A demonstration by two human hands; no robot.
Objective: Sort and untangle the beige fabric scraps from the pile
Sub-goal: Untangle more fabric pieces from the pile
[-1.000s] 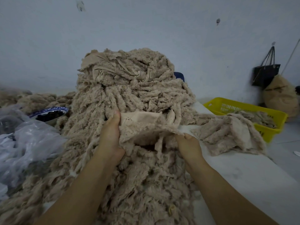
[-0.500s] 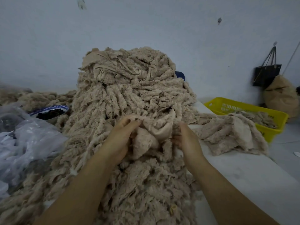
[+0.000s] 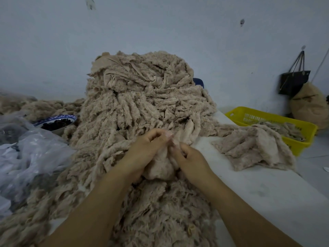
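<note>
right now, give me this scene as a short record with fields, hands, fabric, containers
pile: tall heap of beige scraps, centre of the white table
left hand: pinches a beige scrap at the pile's front
right hand: grips the same scrap, close beside the left
small heap: apart from the pile, to its right on the table
yellow basket: far right, some scraps inside
bowl: left of pile, dark contents
plastic bag: crumpled, left

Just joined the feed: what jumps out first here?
A tall pile of beige scraps towers in the centre. At its front, the left hand and right hand both pinch one scrap between them. A smaller heap lies to the right, beside a yellow basket.
</note>
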